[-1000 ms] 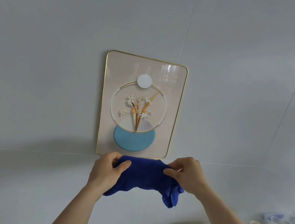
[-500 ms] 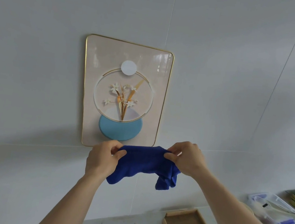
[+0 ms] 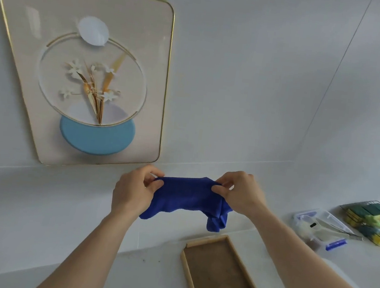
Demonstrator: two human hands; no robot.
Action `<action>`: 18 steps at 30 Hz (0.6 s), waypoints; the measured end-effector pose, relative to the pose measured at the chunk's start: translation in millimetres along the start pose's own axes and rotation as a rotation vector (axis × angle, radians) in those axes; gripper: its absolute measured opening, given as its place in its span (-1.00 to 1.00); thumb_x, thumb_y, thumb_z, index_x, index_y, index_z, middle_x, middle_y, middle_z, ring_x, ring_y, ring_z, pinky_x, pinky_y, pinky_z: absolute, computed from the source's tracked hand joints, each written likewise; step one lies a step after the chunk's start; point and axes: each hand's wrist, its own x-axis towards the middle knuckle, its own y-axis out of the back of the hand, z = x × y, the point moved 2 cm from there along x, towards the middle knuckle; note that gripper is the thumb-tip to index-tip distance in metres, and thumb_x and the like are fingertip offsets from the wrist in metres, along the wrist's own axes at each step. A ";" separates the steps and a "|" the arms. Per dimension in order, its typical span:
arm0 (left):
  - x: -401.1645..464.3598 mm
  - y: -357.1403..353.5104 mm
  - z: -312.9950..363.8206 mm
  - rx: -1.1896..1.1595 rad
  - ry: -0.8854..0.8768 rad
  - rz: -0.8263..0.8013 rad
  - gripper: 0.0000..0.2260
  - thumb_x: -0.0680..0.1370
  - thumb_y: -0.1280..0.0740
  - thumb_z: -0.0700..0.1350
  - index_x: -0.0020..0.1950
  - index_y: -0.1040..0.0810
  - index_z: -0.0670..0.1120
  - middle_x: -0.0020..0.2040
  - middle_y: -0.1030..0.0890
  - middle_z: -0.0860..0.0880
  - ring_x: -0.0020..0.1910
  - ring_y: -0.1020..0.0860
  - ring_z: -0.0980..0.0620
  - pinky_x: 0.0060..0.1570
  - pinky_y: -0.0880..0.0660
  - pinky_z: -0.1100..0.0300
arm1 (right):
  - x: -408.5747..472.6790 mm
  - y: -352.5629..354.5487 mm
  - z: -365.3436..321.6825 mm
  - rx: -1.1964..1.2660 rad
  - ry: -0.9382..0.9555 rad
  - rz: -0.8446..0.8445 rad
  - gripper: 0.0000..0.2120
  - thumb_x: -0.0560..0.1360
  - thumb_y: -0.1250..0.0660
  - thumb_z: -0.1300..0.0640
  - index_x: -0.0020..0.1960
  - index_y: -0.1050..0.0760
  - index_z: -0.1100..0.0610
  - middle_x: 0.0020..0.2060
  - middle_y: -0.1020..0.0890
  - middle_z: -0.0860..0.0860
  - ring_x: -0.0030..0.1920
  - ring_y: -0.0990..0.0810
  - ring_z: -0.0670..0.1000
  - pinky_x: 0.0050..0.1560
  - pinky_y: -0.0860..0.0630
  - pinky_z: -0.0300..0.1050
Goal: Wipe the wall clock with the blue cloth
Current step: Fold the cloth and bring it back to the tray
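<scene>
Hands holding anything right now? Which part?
Blue cloth, pinched at its upper edge: left hand on the left end, right hand on the right.

Both hands raised, L [image 3: 134, 193] & R [image 3: 241, 192] pinching cloth [image 3: 187, 197] between them.

Pale tiled wall [image 3: 252, 79], white countertop [image 3: 143, 281]

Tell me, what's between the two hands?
The blue cloth stretches between the left hand and right hand, each pinching one end, in the head view.
</scene>
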 end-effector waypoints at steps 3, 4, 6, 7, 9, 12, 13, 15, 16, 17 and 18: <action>1.7 -40.7 5.9 0.003 0.021 -0.034 -0.90 0.57 -0.43 -0.06 0.02 -0.66 0.16 -0.13 -0.66 0.22 -0.06 -0.64 0.08 -0.09 -0.51 0.14 | 8.4 -5.9 40.7 -0.001 -0.042 -0.021 -0.93 0.54 -0.44 0.00 -0.02 -0.68 -0.14 -0.09 -0.74 -0.15 -0.03 -0.68 0.02 -0.12 -0.60 -0.07; 1.7 -54.8 7.4 0.007 0.025 -0.045 -0.90 0.57 -0.43 -0.06 0.01 -0.66 0.16 -0.14 -0.66 0.23 -0.07 -0.64 0.09 -0.09 -0.53 0.14 | 11.4 -8.6 54.4 0.000 -0.055 -0.030 -0.93 0.54 -0.43 0.00 -0.01 -0.68 -0.14 -0.08 -0.74 -0.14 -0.03 -0.68 0.02 -0.13 -0.59 -0.07; 0.6 -82.5 8.6 0.012 0.040 -0.071 -0.91 0.57 -0.43 -0.05 -0.01 -0.65 0.16 -0.15 -0.66 0.24 -0.08 -0.64 0.11 -0.07 -0.56 0.12 | 17.1 -15.9 81.4 0.005 -0.086 -0.043 -0.92 0.54 -0.43 0.00 0.01 -0.68 -0.13 -0.07 -0.74 -0.14 -0.03 -0.68 0.04 -0.13 -0.57 -0.08; -0.2 -95.9 8.0 0.012 0.050 -0.085 -0.92 0.56 -0.43 -0.04 -0.03 -0.64 0.17 -0.15 -0.66 0.25 -0.08 -0.64 0.13 -0.07 -0.56 0.12 | 19.6 -20.3 94.3 0.007 -0.103 -0.049 -0.92 0.55 -0.43 -0.01 0.02 -0.68 -0.13 -0.07 -0.75 -0.13 -0.03 -0.67 0.04 -0.14 -0.55 -0.08; -2.5 -122.3 4.6 0.011 0.076 -0.111 -0.92 0.56 -0.44 -0.03 -0.04 -0.63 0.18 -0.15 -0.66 0.26 -0.07 -0.64 0.17 -0.11 -0.53 0.15 | 24.3 -30.7 119.3 0.022 -0.131 -0.060 -0.92 0.55 -0.43 -0.01 0.03 -0.67 -0.13 -0.09 -0.74 -0.13 -0.05 -0.66 0.04 -0.13 -0.56 -0.07; -9.5 -160.4 -5.8 0.030 0.101 -0.139 -0.92 0.56 -0.44 -0.02 -0.05 -0.63 0.18 -0.07 -0.67 0.22 -0.03 -0.63 0.16 -0.11 -0.50 0.15 | 30.0 -51.0 152.5 0.045 -0.165 -0.086 -0.92 0.56 -0.43 -0.01 0.03 -0.67 -0.11 -0.10 -0.74 -0.13 -0.11 -0.65 0.01 -0.18 -0.54 -0.09; -12.5 -172.9 -9.9 0.039 0.109 -0.144 -0.93 0.56 -0.44 -0.02 -0.05 -0.63 0.18 -0.03 -0.66 0.20 -0.01 -0.62 0.15 -0.08 -0.50 0.13 | 31.6 -58.9 162.8 0.048 -0.177 -0.095 -0.92 0.56 -0.42 -0.01 0.04 -0.67 -0.11 -0.10 -0.74 -0.13 -0.13 -0.64 0.01 -0.20 -0.51 -0.10; -19.2 -195.7 -18.9 0.076 0.128 -0.158 -0.93 0.56 -0.45 0.01 -0.05 -0.62 0.20 0.02 -0.60 0.18 0.04 -0.59 0.13 -0.02 -0.54 0.08 | 34.3 -75.8 182.0 0.058 -0.208 -0.113 -0.93 0.57 -0.42 -0.01 0.03 -0.66 -0.10 -0.10 -0.74 -0.11 -0.14 -0.65 0.01 -0.22 -0.51 -0.10; -22.4 -206.6 -23.6 0.098 0.141 -0.172 -0.92 0.56 -0.45 0.02 -0.06 -0.61 0.22 0.02 -0.58 0.17 0.05 -0.59 0.12 0.00 -0.56 0.06 | 35.4 -84.5 190.9 0.058 -0.220 -0.123 -0.93 0.57 -0.41 -0.01 0.02 -0.66 -0.09 -0.09 -0.74 -0.10 -0.13 -0.65 0.03 -0.21 -0.53 -0.09; -25.8 -217.3 -28.4 0.116 0.157 -0.191 -0.90 0.56 -0.45 0.03 -0.08 -0.58 0.24 0.01 -0.58 0.16 0.03 -0.59 0.11 -0.01 -0.58 0.06 | 36.1 -93.4 199.5 0.056 -0.232 -0.132 -0.93 0.57 -0.40 -0.01 0.02 -0.65 -0.08 -0.09 -0.73 -0.08 -0.12 -0.66 0.05 -0.19 -0.55 -0.08; -29.3 -227.6 -33.3 0.129 0.176 -0.214 -0.88 0.56 -0.46 0.03 -0.09 -0.56 0.24 -0.01 -0.59 0.17 0.00 -0.60 0.12 -0.04 -0.58 0.07 | 36.0 -102.3 207.6 0.055 -0.242 -0.140 -0.93 0.58 -0.40 -0.02 0.02 -0.64 -0.08 -0.08 -0.73 -0.06 -0.11 -0.66 0.06 -0.18 -0.56 -0.06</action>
